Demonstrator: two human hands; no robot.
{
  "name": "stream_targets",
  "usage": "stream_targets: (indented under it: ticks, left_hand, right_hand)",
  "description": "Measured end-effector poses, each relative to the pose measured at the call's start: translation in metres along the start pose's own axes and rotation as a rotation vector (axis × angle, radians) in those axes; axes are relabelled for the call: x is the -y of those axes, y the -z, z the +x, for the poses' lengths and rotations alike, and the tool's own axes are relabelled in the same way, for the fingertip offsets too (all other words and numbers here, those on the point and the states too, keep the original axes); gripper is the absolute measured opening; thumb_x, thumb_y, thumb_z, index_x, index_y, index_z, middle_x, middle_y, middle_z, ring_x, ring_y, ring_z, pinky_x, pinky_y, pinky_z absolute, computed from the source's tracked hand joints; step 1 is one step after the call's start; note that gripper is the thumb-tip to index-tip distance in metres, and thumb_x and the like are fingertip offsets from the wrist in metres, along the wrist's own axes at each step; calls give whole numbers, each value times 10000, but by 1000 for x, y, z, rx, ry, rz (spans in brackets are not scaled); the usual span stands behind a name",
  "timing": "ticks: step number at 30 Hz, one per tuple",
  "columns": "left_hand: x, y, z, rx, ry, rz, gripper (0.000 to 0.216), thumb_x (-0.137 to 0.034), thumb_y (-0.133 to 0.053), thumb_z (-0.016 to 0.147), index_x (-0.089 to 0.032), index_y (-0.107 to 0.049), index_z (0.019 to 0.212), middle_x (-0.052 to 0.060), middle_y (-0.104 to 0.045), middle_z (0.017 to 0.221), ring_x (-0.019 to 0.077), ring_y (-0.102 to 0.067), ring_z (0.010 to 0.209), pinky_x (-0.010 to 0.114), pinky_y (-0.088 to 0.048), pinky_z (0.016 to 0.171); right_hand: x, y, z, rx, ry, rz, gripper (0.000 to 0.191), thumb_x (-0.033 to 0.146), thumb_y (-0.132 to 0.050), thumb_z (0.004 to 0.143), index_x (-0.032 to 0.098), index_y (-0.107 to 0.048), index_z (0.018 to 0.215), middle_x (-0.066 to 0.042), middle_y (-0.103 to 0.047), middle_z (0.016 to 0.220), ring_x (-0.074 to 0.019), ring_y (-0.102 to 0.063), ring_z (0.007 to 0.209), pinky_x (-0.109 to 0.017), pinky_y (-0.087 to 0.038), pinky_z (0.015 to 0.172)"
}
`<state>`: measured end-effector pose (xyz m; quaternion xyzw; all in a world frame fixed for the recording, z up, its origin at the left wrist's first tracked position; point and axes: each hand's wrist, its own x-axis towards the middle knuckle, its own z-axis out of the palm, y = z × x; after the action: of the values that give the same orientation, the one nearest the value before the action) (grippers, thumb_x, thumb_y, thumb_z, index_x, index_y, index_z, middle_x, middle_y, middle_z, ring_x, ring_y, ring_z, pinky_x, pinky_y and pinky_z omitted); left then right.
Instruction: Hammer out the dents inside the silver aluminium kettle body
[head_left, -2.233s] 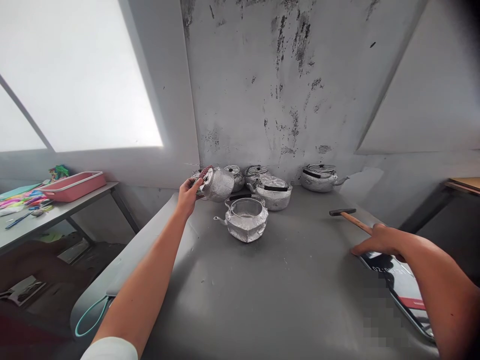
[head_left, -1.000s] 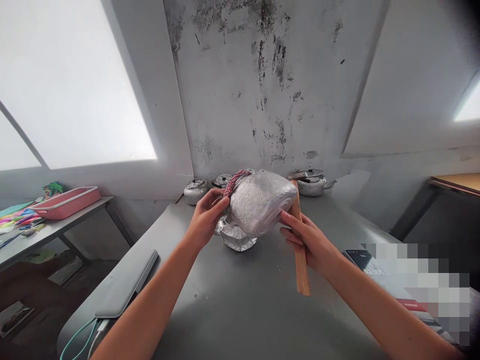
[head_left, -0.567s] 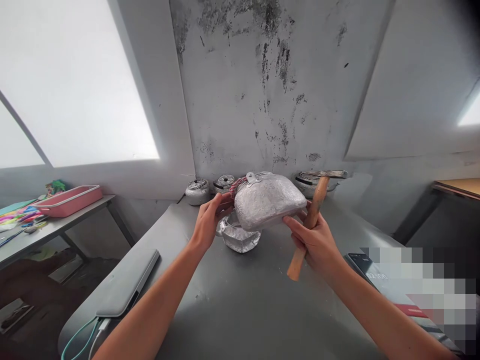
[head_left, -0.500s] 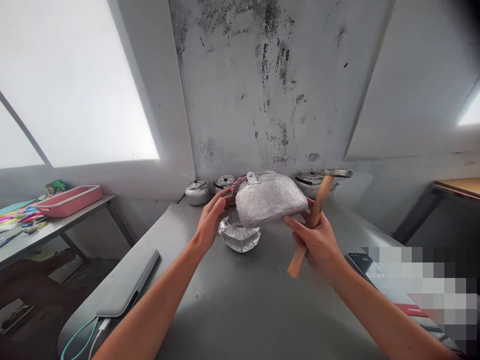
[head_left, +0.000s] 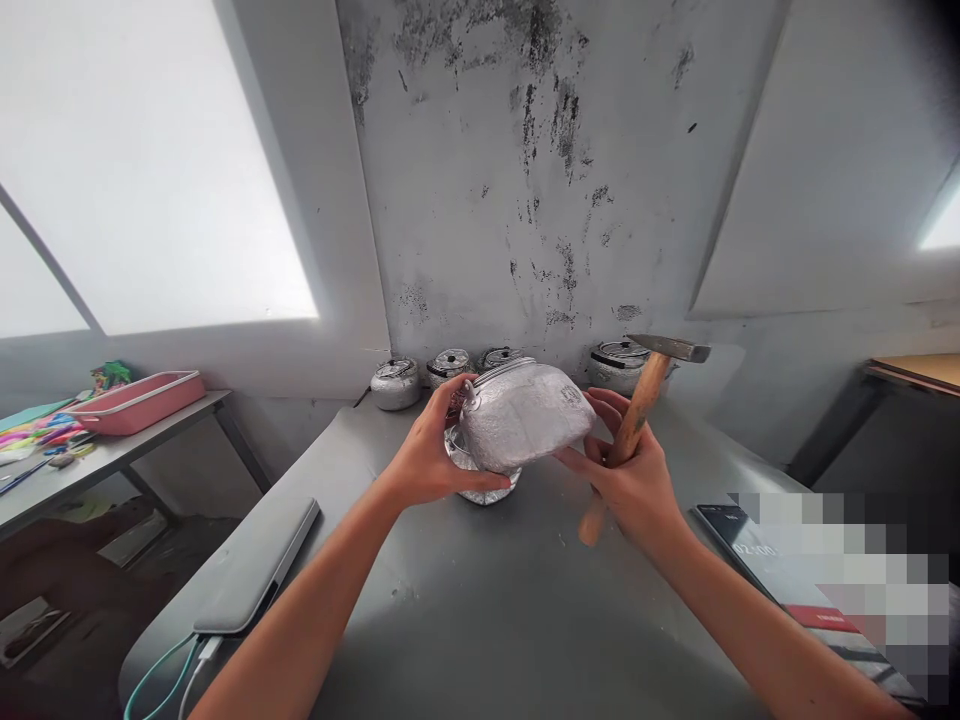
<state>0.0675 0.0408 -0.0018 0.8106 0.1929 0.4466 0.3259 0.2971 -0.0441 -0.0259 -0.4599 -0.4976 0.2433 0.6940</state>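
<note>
Holding a dented aluminium kettle (head_left: 525, 415) above the grey worktop (head_left: 487, 600), the person's two bare hands meet at the middle of the head view. The left hand (head_left: 431, 460) cups the kettle's left end, fingers (head_left: 480, 483) curled under its body and thumb up near the rim, so it is grasping the kettle. The right hand (head_left: 634, 480) steadies the kettle's right end with its outstretched fingertips while the rest of that hand is clenched round the wooden handle of a hammer (head_left: 637, 410); the hammer stands tilted, its dark steel head up and to the right, beside the kettle. The kettle lies on its side, clear of the worktop, right over a second lidless kettle (head_left: 480, 490) that it mostly hides. Three small kettles (head_left: 394, 382) and one wider kettle (head_left: 619, 362) stand in a row against the stained wall (head_left: 540, 180). A closed laptop (head_left: 255, 570) with a teal cable (head_left: 161, 685) lies at the worktop's left edge, and a phone (head_left: 739, 540) lies at its right. A pink tray (head_left: 139, 395) sits on a side table (head_left: 97, 450) at far left.
</note>
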Motion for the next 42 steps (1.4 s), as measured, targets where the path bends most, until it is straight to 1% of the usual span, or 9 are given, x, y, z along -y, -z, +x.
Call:
stream_targets:
  ticks: [5, 13, 17, 20, 23, 27, 30, 36, 42]
  left_hand:
    - [-2, 3, -2, -18, -109, 227, 1010, -347, -888, 584, -261, -359, 1441, 137, -441, 1418, 319, -477, 1255, 434, -417, 1057]
    - [5, 3, -2, -69, -224, 457, 1023, -161, -799, 620, -260, -280, 1496, 131, -349, 1524, 360, -295, 1443, 468, -322, 1150]
    - [9, 4, 0, -141, -255, 355, 1004, -117, -790, 590, -255, -328, 1470, 126, -355, 1525, 344, -293, 1451, 459, -325, 1161]
    - [8, 2, 0, -187, -248, 214, 998, -145, -827, 559, -249, -366, 1437, 135, -385, 1504, 350, -317, 1435, 468, -336, 1154]
    - [5, -6, -2, -205, -235, 80, 1030, -191, -871, 538, -246, -348, 1423, 146, -395, 1482, 344, -370, 1396, 443, -366, 1130]
    - [3, -19, -3, -224, -121, -123, 1058, -246, -882, 583, -280, -269, 1444, 125, -382, 1470, 296, -409, 1358, 376, -401, 1089]
    - [5, -22, -2, -167, -18, -239, 1037, -269, -883, 602, -297, -282, 1446, 106, -424, 1439, 275, -443, 1324, 370, -410, 1076]
    - [4, -7, -1, -105, 74, -103, 1037, -266, -902, 574, -279, -360, 1458, 116, -483, 1411, 324, -444, 1332, 450, -366, 1115]
    - [0, 4, -2, 73, 74, -228, 1201, -262, -893, 604, -358, -148, 1541, 117, -417, 1479, 317, -449, 1351, 454, -388, 1112]
  right_hand:
    - [3, 2, 2, 72, -21, 79, 667, 216, -875, 653, 392, -565, 1217, 0, -535, 1437, -32, -353, 500, -245, -432, 477]
    - [10, 1, 0, 104, -34, 83, 531, 251, -854, 696, 354, -614, 1158, -7, -532, 1460, -33, -343, 463, -241, -319, 377]
    - [8, 5, 3, 1, -122, 204, 404, 281, -806, 762, 340, -622, 1116, 6, -621, 1342, -9, -298, 416, -214, -281, 335]
    - [4, 8, 7, -17, -218, 288, 379, 338, -782, 786, 324, -631, 1134, 21, -695, 1056, -18, -260, 403, -196, -261, 316]
    - [0, 8, 9, 52, -313, 327, 297, 426, -746, 802, 302, -645, 1053, 38, -644, 783, -37, -244, 388, -187, -208, 293]
    - [-2, 3, 5, 170, -442, 371, 251, 498, -672, 848, 260, -611, 898, -18, -715, 887, -27, -190, 372, -190, -145, 291]
    - [0, 0, 2, 232, -498, 416, 268, 514, -627, 879, 247, -604, 887, -46, -736, 999, -22, -174, 379, -183, -135, 301]
    - [2, 1, 1, 204, -471, 431, 254, 501, -682, 845, 270, -616, 927, -15, -720, 969, -26, -168, 384, -174, -133, 293]
    - [-3, -1, 2, 166, -440, 405, 236, 468, -709, 840, 298, -643, 990, 25, -662, 891, -19, -171, 385, -166, -163, 277]
